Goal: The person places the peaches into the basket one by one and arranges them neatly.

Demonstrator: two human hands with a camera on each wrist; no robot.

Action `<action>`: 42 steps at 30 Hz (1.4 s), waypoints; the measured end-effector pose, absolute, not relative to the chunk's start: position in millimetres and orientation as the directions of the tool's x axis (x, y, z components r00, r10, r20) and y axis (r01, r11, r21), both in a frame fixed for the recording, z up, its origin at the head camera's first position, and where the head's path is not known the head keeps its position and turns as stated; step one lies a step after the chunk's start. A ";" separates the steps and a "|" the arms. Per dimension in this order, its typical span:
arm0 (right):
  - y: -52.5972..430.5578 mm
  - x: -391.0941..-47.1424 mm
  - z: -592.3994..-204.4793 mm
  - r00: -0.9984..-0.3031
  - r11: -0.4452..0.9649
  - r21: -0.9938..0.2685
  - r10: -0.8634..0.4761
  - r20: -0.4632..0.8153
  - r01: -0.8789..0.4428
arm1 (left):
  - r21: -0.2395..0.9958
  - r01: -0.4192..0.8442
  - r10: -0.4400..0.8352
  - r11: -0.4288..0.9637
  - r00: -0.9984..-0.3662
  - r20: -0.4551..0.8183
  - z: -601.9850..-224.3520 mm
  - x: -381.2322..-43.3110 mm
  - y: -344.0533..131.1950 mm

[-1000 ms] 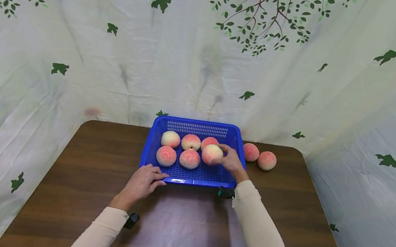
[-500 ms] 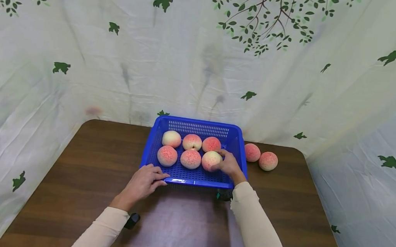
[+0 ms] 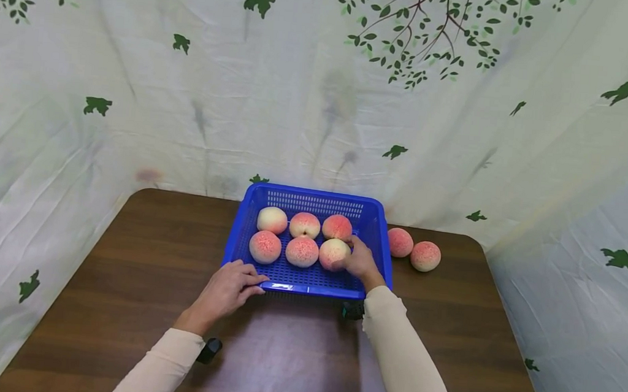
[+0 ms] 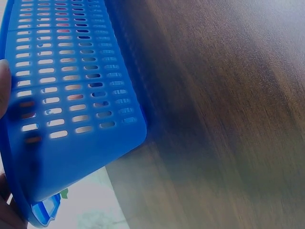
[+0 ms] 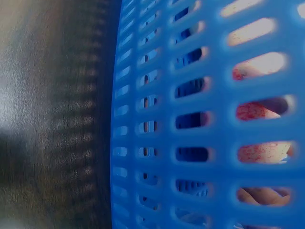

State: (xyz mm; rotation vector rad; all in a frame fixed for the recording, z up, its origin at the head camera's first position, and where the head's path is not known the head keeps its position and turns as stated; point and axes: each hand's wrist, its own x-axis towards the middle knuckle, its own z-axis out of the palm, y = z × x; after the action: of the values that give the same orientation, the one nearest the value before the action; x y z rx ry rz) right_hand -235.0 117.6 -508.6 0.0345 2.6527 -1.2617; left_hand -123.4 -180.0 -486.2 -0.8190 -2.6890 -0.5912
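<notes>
A blue perforated plastic basket (image 3: 312, 290) stands on the table, with peaches in two rows of three inside it. My left hand (image 3: 231, 289) holds the basket's rim at the near left corner; in the left wrist view its thumb (image 4: 4, 87) lies along the outside of the wall (image 4: 71, 157). Inside the basket, my right hand (image 3: 361, 262) grips the pale, pink-flushed peach (image 3: 333, 255) at the right end of the near row. Through the slots of the basket wall (image 5: 162, 167), the right wrist view shows only slivers of peach (image 5: 252, 111) and fingers (image 5: 262, 195).
Two more peaches, a nearer one (image 3: 425, 256) and a farther one (image 3: 400, 243), lie on the brown wooden table (image 3: 137, 256) just right of the basket. Behind the table hangs a pale cloth backdrop (image 3: 299, 96) printed with leaves.
My right hand has lowered the peach and shifted slightly, so the far right peach now shows fully behind it. The left hand stays on the rim.
</notes>
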 end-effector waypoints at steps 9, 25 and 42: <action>119.1 -233.3 -506.0 -0.973 0.638 -0.761 -0.082 -0.216 0.115 | 0.303 0.587 0.474 0.751 -0.798 0.372 -485.8 -122.9 -179.4; 133.8 -227.2 -486.7 -0.969 0.531 -0.839 -0.124 -0.215 0.118 | 0.294 0.607 0.486 0.739 -0.781 0.391 -485.4 -124.0 -179.6; 203.4 -222.4 -455.7 -0.996 0.197 -0.979 -0.054 -0.073 0.061 | 0.297 0.590 0.486 0.751 -0.798 0.355 -482.7 -124.0 -178.2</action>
State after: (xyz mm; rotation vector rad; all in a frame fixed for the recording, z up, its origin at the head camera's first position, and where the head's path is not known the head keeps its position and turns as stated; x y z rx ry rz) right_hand -222.4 203.4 -455.7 0.0070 2.3590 -1.9354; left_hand -124.0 -178.2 -482.7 -0.8435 -2.6943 -0.5832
